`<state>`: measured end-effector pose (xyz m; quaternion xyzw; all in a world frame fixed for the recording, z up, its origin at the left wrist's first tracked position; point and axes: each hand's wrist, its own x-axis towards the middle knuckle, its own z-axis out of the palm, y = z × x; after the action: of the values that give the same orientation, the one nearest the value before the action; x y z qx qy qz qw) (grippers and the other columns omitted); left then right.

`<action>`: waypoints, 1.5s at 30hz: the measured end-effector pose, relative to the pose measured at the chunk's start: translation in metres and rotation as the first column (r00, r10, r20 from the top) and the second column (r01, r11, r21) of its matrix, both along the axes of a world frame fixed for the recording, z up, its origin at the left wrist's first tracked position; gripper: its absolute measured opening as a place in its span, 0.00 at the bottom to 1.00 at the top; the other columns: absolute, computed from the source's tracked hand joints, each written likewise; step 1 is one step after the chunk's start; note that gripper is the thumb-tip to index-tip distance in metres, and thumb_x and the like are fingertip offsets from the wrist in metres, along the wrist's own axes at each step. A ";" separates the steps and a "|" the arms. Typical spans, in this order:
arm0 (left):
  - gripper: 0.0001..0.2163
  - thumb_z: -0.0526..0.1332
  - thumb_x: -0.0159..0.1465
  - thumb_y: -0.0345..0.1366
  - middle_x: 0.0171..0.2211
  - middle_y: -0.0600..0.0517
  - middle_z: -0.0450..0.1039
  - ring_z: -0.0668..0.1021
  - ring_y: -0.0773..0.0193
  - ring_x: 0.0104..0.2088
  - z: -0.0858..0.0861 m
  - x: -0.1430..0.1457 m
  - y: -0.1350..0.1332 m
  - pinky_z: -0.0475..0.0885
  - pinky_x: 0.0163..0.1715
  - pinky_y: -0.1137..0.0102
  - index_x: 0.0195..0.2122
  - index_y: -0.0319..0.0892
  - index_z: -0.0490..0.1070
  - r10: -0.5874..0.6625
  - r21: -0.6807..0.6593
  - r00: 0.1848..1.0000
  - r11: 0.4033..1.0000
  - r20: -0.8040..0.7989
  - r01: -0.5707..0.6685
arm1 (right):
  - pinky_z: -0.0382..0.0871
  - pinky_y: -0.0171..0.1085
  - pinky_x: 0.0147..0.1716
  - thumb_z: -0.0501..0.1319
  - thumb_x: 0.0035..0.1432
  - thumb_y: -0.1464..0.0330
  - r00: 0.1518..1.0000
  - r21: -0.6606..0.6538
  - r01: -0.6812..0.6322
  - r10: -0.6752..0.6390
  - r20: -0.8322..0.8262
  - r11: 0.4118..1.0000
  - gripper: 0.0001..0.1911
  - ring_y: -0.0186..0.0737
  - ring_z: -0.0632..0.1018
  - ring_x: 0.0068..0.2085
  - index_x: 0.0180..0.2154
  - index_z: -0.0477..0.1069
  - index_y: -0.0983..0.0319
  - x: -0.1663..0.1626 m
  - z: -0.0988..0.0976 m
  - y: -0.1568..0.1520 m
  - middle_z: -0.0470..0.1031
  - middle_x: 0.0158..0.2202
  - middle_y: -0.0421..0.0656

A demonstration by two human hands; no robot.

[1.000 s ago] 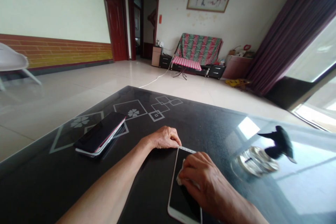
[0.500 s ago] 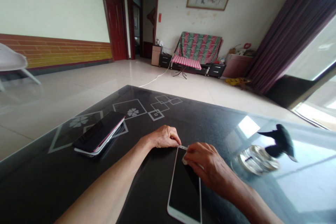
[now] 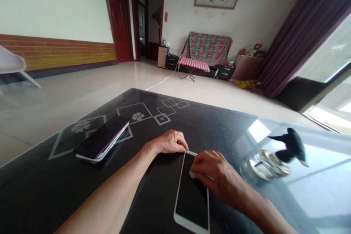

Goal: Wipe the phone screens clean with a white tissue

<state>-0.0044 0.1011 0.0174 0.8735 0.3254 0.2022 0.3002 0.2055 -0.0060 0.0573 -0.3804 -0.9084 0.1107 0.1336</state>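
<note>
A white-framed phone (image 3: 190, 199) lies screen up on the black glass table (image 3: 214, 128). My left hand (image 3: 171, 142) is curled with its fingertips pressed on the phone's top left corner, steadying it. My right hand (image 3: 212, 175) is closed around a small white wipe (image 3: 192, 173) and presses it on the upper part of the screen.
Two stacked phones (image 3: 101, 142) lie to the left on the table. A glass ashtray (image 3: 267, 164) and a dark bird-shaped object (image 3: 292, 146) sit to the right. Beyond the table lie tiled floor, a white chair (image 3: 12, 65) and a covered sofa (image 3: 207, 49).
My right hand slid the wipe from mid-screen up to the phone's top edge, then came slightly back down. The left hand kept its hold on the corner.
</note>
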 end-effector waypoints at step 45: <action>0.07 0.64 0.55 0.29 0.30 0.55 0.72 0.75 0.68 0.33 -0.001 -0.001 0.001 0.66 0.35 0.77 0.32 0.45 0.81 -0.029 -0.004 0.999 1.000 0.023 0.029 | 0.63 0.36 0.35 0.56 0.63 0.70 0.966 0.082 0.109 -0.125 0.228 0.991 0.12 0.38 0.69 0.36 0.27 0.73 0.58 -0.005 0.010 -0.006 0.70 0.32 0.41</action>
<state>-0.0057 0.1021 0.0164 0.8751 0.3097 0.2071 0.3088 0.2002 -0.0123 0.0669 -0.4388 -0.8971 0.0258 0.0455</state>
